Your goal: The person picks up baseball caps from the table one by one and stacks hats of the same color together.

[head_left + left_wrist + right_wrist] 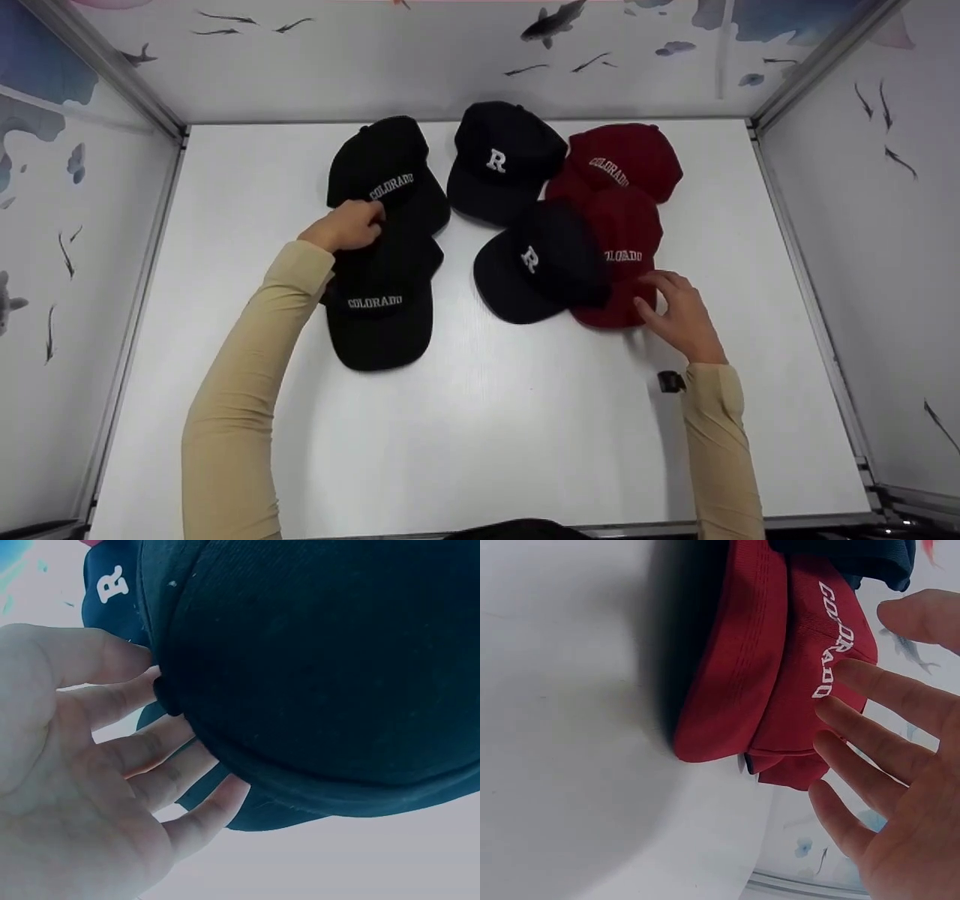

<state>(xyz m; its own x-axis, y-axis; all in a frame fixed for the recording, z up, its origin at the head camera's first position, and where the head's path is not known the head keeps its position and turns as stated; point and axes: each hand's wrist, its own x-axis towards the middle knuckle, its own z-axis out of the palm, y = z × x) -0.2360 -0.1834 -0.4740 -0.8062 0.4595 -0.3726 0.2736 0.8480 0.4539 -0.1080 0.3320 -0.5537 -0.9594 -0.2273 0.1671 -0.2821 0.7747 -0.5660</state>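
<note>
White tabletop (487, 450), boxed in by printed walls (442, 67): we list six caps (499, 135), like colours together, presumably for sorting. Left hand (351, 225): fingers bent where the near black cap (382, 337) meets its twin (pinch or mere touch, we cannot tell). Right hand (684, 319): fingers spread, holding nothing, beside the near red cap (626, 296). Both near caps: brims toward the table's near side, long axes front to back.

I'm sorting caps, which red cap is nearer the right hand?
The front red cap, partly covered by the front navy cap; the back red cap lies farther away.
</note>
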